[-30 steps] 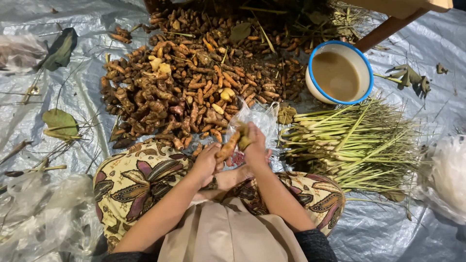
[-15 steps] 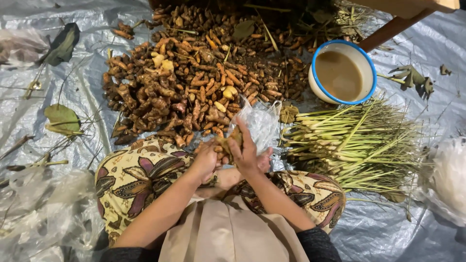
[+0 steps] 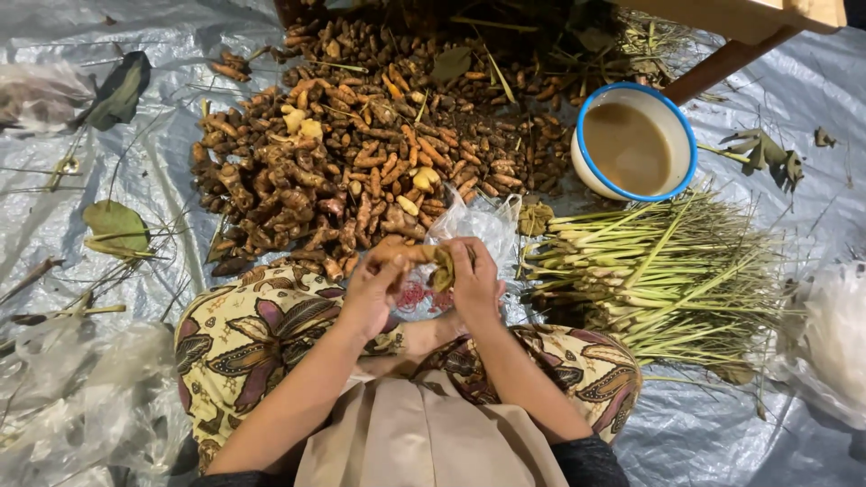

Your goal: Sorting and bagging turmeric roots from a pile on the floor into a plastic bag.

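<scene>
Turmeric root [image 3: 417,257] sits gripped between our left hand [image 3: 372,290] and right hand [image 3: 474,284], being worked over the clear bag [image 3: 478,224]. Next, we judge, comes a careful turn.

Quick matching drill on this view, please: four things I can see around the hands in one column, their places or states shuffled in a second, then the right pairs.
Things:
1. root pile
2. white bowl
3. green stalks
4. root piece

Places or states:
A. held between the left hand and the right hand
B. holds brown liquid, blue rim
C. heaped on the grey sheet, ahead of the knees
D. bundled on the person's right, below the bowl

Pairs: 1-C, 2-B, 3-D, 4-A
</scene>
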